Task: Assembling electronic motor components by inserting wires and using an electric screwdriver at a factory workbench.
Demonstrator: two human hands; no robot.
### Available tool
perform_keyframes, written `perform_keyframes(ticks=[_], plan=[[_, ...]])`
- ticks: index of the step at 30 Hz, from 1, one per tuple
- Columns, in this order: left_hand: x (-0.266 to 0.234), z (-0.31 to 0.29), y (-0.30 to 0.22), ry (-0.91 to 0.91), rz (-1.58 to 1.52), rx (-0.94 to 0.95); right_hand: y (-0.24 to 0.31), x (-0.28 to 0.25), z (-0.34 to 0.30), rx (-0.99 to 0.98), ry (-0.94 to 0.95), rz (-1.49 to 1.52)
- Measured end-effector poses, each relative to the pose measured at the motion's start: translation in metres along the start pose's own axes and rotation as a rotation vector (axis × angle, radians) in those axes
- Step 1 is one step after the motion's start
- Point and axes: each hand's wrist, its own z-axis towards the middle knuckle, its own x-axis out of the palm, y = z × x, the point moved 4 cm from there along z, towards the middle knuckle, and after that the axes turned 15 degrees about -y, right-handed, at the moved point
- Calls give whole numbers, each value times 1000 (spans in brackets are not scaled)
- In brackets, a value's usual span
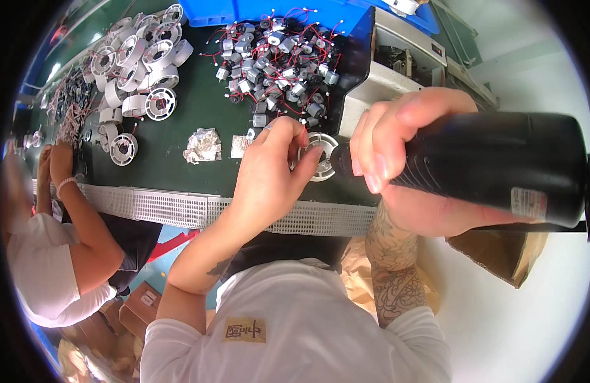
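Note:
My right hand (410,153) is wrapped round a black electric screwdriver (499,166), held slanting, with its narrower end toward a white round plastic housing (325,167). That housing lies on the green work surface, and a spoked inner face shows. My left hand (269,166) closes thumb and fingers at the housing's left edge. Just left of those fingers a small silver motor (250,135) is partly covered. The screwdriver's tip is hard to make out against the housing.
Many small motors (276,64) with red wires are heaped at the back. White housings (142,64) pile up at the left. Crumpled silvery packets (203,145) lie nearby. A machine (397,57) stands back right, a blue bin (244,9) behind. A co-worker (65,249) works at left.

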Motion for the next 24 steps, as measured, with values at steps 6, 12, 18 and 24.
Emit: perform_keyframes(ticks=[6, 12, 18, 24], plan=[[0, 1, 2, 35, -30, -10, -8, 2, 1, -70, -8, -18], [-1, 3, 0, -1, -11, 42, -7, 5, 0, -57, -97, -36], [-22, -1, 4, -80, -245, 66, 37, -9, -10, -249, -88, 11], [-139, 75, -2, -565, -133, 13, 36, -42, -27, -129, -356, 6]])
